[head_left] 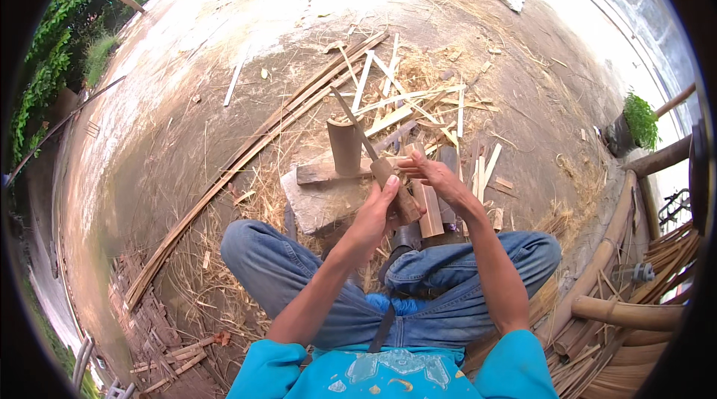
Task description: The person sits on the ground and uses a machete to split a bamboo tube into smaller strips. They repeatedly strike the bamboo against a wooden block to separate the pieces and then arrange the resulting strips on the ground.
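Note:
My left hand [375, 212] is closed round the thick wooden handle of a knife [394, 188], its thumb lying along the handle. The narrow dark blade points up and away to the left. My right hand [437, 175] is just right of the handle with fingers stretched toward it; whether they touch it I cannot tell. Left of the blade, a split bamboo piece [346, 149] stands upright by a wooden block [317, 173] on a pale stone slab [302, 201]. A flat wooden or bamboo piece [429, 209] lies behind my right wrist.
Pale split strips [407, 104] and shavings lie scattered ahead. Long bamboo strips [246, 149] stretch diagonally along the left. Bamboo poles [627, 312] and bundled strips [668, 257] crowd the right side. A potted plant [640, 121] stands far right. My bent legs [276, 268] flank the work spot.

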{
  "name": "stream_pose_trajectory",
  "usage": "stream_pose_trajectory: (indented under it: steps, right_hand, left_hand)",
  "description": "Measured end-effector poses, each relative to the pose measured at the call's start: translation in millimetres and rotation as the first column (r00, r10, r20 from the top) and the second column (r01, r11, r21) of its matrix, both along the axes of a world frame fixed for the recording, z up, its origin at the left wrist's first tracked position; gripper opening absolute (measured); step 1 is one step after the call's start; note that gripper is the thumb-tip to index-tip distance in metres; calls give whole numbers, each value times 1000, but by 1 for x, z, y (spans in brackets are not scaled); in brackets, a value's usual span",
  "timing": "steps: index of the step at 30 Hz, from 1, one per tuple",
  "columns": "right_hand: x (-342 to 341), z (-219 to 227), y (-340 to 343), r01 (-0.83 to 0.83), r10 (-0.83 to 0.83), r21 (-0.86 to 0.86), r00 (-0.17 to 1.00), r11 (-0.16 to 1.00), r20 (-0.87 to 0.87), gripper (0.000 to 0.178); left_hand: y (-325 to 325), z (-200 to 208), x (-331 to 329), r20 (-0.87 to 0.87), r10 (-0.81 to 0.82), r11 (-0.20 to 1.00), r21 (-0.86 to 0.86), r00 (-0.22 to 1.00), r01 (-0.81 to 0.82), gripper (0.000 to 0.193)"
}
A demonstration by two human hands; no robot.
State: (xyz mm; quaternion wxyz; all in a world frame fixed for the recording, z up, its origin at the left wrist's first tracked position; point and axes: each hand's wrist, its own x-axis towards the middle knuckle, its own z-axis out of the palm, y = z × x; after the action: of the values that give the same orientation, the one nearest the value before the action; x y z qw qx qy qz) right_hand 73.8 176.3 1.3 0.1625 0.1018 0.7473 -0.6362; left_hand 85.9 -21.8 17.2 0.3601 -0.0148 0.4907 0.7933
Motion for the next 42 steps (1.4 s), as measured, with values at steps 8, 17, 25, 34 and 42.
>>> stream_pose_trajectory:
  steps: [8, 17, 25, 34, 42]
  right_hand:
    - [-8, 58, -21, -162, 171, -88, 980, 983, 105, 28]
    - [2, 34, 0, -70, 54, 281, 997, 957, 63, 36]
    - [26, -78, 50, 306, 16, 633, 893, 711, -451, 39]
    - [46, -97, -58, 296, -297, 35, 954, 954, 40, 48]
    - [26, -12, -83, 273, -277, -56, 920, 961, -277, 51]
  left_hand:
    - [-63, 30, -78, -412, -490, 412, -886, 768, -212, 49]
    - [-40, -16, -143, -659, -439, 693, -681, 611, -237, 46]
    - [-50, -33, -144, -694, -298, 765, -584, 656, -271, 40]
    - [-71, -33, -146, -614, -93, 836, -476, 784, -273, 34]
    - [-66, -26, -140, -589, -134, 838, -497, 797, -226, 37]
